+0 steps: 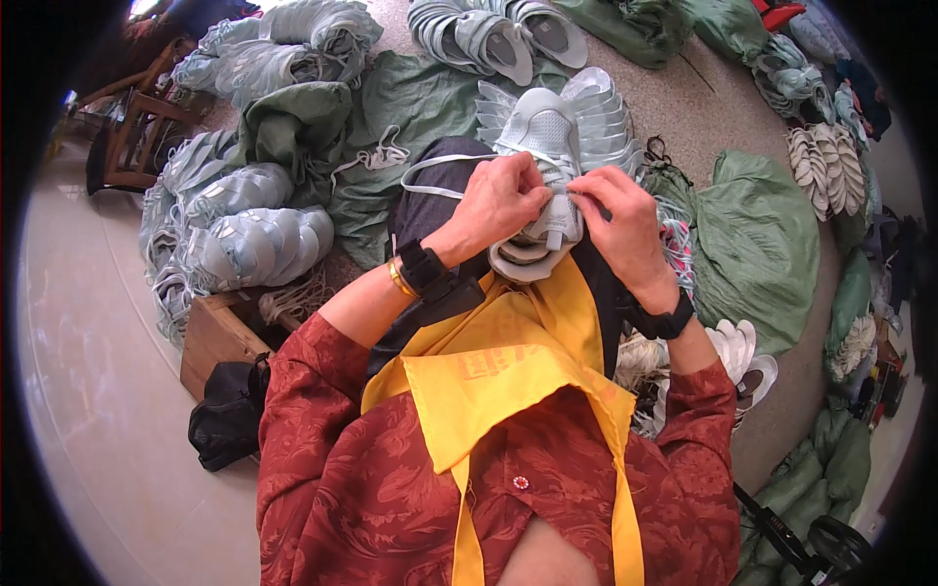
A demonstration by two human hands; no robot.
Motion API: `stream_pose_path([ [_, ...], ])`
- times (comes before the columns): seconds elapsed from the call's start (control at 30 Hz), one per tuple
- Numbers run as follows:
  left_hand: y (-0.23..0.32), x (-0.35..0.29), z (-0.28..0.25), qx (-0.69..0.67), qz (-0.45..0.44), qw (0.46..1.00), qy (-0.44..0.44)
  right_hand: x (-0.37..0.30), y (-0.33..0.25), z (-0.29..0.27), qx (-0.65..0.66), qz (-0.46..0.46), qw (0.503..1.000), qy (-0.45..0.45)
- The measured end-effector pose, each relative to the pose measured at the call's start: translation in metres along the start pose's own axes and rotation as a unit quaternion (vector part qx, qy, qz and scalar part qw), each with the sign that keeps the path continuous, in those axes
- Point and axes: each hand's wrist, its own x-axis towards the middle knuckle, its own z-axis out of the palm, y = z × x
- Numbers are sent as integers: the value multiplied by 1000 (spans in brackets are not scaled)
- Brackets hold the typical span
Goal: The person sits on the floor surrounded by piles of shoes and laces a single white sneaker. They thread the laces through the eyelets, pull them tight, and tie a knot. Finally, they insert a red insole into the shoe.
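A pale grey shoe upper (pixel 539 115) rests on my lap, toe pointing away, above the yellow apron (pixel 518 366). My left hand (pixel 500 203) lies on its left side, fingers curled in, beside the lacing. A white shoelace (pixel 418 188) loops out to the left from under that hand. On the other side, my right hand (pixel 625 223) pinches thumb and forefinger together at the eyelets, on what appears to be the lace. The pinched lace ends are mostly hidden by the fingers. More translucent pale uppers (pixel 603 117) fan out behind the shoe.
Stacked pale uppers (pixel 259 234) lie at the left beside a wooden box (pixel 220 337) and a black bag (pixel 227 415). Green sacks (pixel 757 244) spread on the right. A small tangle of white laces (pixel 381 156) sits on green cloth. More uppers (pixel 498 44) lie at the far side.
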Motion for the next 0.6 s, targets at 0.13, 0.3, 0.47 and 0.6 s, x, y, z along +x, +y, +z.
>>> stream_pose_path([
  [0.13, -5, 0, 6, 30, 28, 999, 31, 12, 6, -1, -65, -41, 995, -68],
  [0.3, 8, -2, -3, 54, 43, 998, 15, 19, 5, -8, -100, -60, 985, -125],
  [0.47, 8, -1, -31, 93, 90, 991, -35, 2, 14, -53, 6, 88, 986, -138],
  [0.6, 13, -3, -59, 63, 35, 995, -68, -21, 32, -80, 390, 258, 881, -71],
])
